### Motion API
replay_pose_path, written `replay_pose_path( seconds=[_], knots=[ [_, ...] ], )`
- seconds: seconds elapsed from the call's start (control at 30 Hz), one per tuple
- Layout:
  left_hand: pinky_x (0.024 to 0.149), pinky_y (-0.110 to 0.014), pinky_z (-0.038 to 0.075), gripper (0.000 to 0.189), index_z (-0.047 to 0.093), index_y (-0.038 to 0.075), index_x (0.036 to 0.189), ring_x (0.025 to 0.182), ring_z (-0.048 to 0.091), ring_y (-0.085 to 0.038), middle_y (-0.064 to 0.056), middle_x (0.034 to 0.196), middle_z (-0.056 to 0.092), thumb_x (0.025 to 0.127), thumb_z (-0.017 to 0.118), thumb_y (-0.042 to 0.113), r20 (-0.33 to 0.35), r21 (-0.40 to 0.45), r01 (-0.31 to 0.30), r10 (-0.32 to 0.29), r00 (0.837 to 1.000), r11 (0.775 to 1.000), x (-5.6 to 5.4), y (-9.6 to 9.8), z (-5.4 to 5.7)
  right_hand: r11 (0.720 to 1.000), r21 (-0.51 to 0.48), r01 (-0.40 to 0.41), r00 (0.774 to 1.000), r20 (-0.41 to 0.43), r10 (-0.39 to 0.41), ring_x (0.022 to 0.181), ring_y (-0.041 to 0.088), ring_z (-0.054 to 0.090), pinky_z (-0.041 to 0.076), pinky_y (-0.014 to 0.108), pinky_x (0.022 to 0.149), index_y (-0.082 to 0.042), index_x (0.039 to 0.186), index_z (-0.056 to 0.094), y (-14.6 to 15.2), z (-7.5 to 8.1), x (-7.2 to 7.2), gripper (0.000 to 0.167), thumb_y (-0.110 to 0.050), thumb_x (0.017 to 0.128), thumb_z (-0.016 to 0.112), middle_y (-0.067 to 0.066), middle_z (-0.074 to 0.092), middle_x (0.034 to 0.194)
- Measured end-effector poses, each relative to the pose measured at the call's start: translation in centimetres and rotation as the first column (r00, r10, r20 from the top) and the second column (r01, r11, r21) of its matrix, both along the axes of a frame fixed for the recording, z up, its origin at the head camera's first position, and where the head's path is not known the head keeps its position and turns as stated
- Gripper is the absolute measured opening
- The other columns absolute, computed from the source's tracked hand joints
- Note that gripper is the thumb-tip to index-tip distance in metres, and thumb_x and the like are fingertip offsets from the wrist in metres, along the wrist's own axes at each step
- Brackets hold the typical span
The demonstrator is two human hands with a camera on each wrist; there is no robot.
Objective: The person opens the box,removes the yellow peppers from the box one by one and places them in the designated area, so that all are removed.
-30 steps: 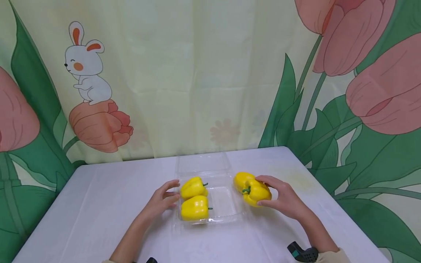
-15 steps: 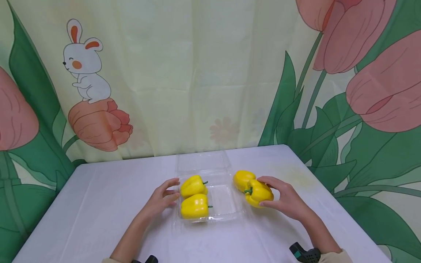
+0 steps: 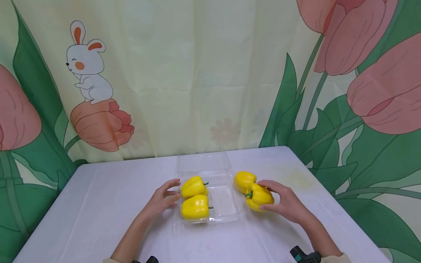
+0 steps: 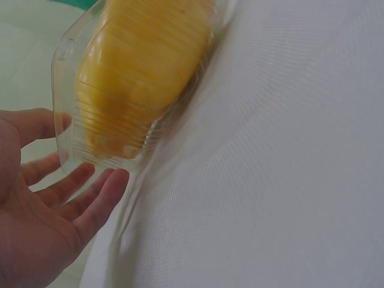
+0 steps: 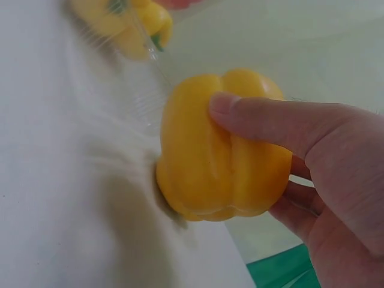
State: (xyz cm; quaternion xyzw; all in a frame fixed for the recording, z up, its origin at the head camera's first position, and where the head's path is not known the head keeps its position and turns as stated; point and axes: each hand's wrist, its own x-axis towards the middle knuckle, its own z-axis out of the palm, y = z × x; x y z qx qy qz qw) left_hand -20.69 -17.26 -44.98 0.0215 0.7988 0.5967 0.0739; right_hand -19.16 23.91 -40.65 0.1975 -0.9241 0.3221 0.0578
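My right hand (image 3: 284, 201) grips a yellow bell pepper (image 3: 260, 197), thumb on its near side and fingers behind; its green stem points left. Just behind it another yellow bell pepper (image 3: 244, 180) lies on the table, partly covered by the held one. A clear plastic clamshell box (image 3: 227, 201) lies with its lid folded back. Two yellow bell peppers, a far one (image 3: 193, 187) and a near one (image 3: 194, 207), fill its left half, stems to the right. At the box's left wall my left hand (image 3: 161, 199) rests its relaxed fingers; the left wrist view shows fingertips (image 4: 117, 180) right at the plastic.
The table (image 3: 108, 204) has a white cloth. The box's clear lid (image 3: 204, 162) extends toward the back edge. Behind the table hangs a curtain (image 3: 164, 80) printed with tulips and a rabbit. Dark wrist devices (image 3: 304, 255) sit on the forearms.
My right hand has shifted slightly right and nearer with the held bell pepper, uncovering more of the one behind. The left hand stays at the box's left side.
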Motion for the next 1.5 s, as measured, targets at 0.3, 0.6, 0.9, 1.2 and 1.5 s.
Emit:
replay_pose_path(
  seconds=[0.3, 0.6, 0.9, 1.2, 1.5],
  knots=[
    [0.086, -0.037, 0.059, 0.053, 0.044, 0.020, 0.143, 0.122, 0.056, -0.028, -0.007, 0.146, 0.047, 0.093, 0.063, 0.020, -0.003, 0.004, 0.000, 0.000, 1.000, 1.000, -0.1, -0.1, -0.1, 1.000, -0.001, 0.008, 0.999, 0.047, -0.008, 0.116, 0.027, 0.059, 0.052, 0.051, 0.096, -0.016, 0.133, 0.056, -0.3, -0.4, 0.0, 0.070, -0.032, 0.071, 0.085, 0.007, 0.059, 0.135],
    [0.086, -0.038, 0.059, 0.053, 0.045, 0.018, 0.142, 0.120, 0.057, -0.027, -0.008, 0.145, 0.048, 0.093, 0.063, 0.019, -0.008, -0.001, -0.017, 0.017, 1.000, 1.000, 0.1, 0.1, -0.1, 1.000, -0.004, 0.001, 0.998, 0.069, -0.001, 0.117, 0.028, 0.058, 0.052, 0.051, 0.096, -0.017, 0.133, 0.056, -0.2, -0.9, -0.1, 0.070, -0.032, 0.071, 0.085, 0.006, 0.058, 0.136],
    [0.085, -0.038, 0.059, 0.053, 0.045, 0.019, 0.142, 0.120, 0.057, -0.027, -0.007, 0.145, 0.048, 0.092, 0.063, 0.019, -0.007, 0.005, -0.013, 0.013, 1.000, 1.000, -0.1, 0.0, -0.2, 1.000, 0.002, 0.004, 0.998, 0.064, -0.004, 0.118, 0.028, 0.058, 0.052, 0.050, 0.096, -0.016, 0.133, 0.056, -0.1, -1.0, -0.3, 0.070, -0.031, 0.071, 0.085, 0.007, 0.058, 0.136],
    [0.085, -0.038, 0.059, 0.054, 0.045, 0.020, 0.142, 0.120, 0.057, -0.026, -0.006, 0.145, 0.047, 0.092, 0.064, 0.021, -0.001, 0.010, -0.011, 0.011, 1.000, 1.000, -0.1, 0.0, -0.3, 1.000, -0.002, -0.001, 0.997, 0.078, 0.001, 0.118, 0.029, 0.058, 0.052, 0.050, 0.096, -0.018, 0.131, 0.057, -0.1, -1.4, -0.3, 0.067, -0.034, 0.072, 0.084, 0.007, 0.059, 0.135],
    [0.084, -0.037, 0.059, 0.054, 0.045, 0.020, 0.142, 0.120, 0.057, -0.026, -0.007, 0.145, 0.048, 0.092, 0.064, 0.019, -0.003, 0.003, -0.017, 0.017, 1.000, 1.000, 0.0, 0.1, -0.2, 1.000, -0.004, -0.015, 0.996, 0.084, 0.015, 0.119, 0.027, 0.058, 0.052, 0.048, 0.097, -0.020, 0.130, 0.057, -0.2, -1.8, -0.4, 0.067, -0.034, 0.070, 0.085, 0.005, 0.059, 0.136]
  ],
)
